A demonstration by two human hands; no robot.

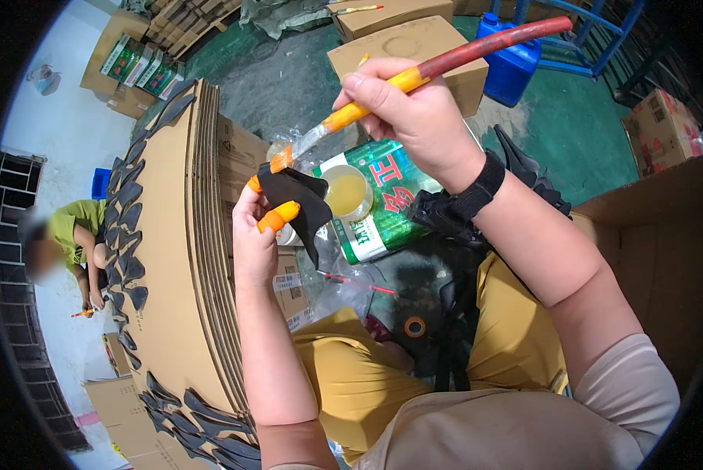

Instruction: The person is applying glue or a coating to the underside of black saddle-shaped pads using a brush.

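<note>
My right hand (422, 117) grips a paintbrush (492, 43) with a long red and yellow handle. Its orange-stained bristles touch, or hover just over, the top edge of a thin black curved piece (295, 202). That piece is pinched in my left hand (255, 247), whose thumb and one finger wear orange finger covers. Just right of it, a round tub of yellowish liquid (347, 196) stands on a green and white box (386, 239). Several more black pieces (516, 168) are heaped beyond my right wrist.
To my left, stacked cardboard sheets (175, 235) carry rows of black pieces. Boxes (402, 51) and a blue jerrycan (510, 66) stand ahead. An open carton (641, 204) is at the right. A tape roll (415, 327) lies on the floor. Another person (81, 235) crouches at far left.
</note>
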